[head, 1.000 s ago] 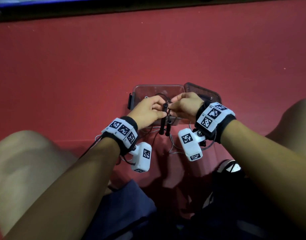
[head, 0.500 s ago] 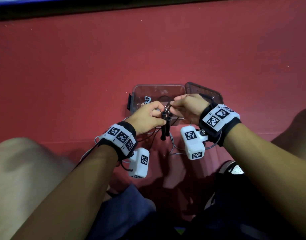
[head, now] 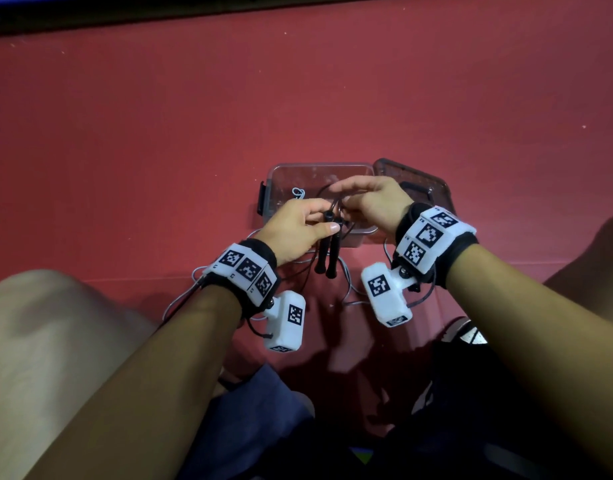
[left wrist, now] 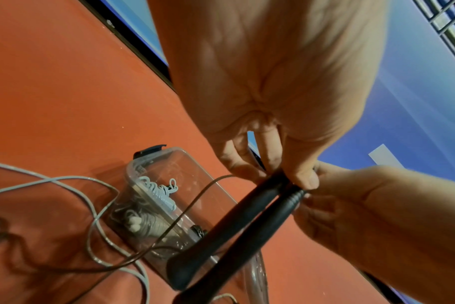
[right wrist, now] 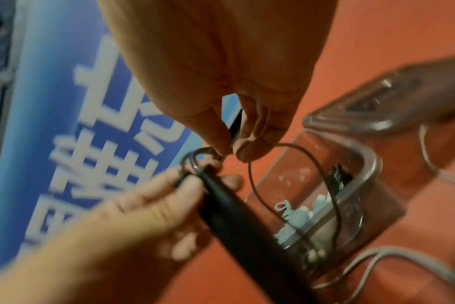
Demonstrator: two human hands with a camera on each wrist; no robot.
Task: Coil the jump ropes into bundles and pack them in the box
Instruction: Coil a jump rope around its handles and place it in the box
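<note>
**Black rope: handles paired, cord loose over the box**

My left hand point(head: 300, 227) grips both black handles point(head: 327, 252) together, just in front of the clear box point(head: 319, 169). My right hand point(head: 371, 202) pinches the thin black cord point(right wrist: 294, 181), which loops above the box. A grey coiled rope point(left wrist: 157, 192) lies inside. I judge the cord light, springy and slippery; best held near the stiff handles while winding.

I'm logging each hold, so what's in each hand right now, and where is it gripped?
Left hand: both black handles, gripped together near their cord ends. Right hand: the thin black cord, pinched just above them.
</note>
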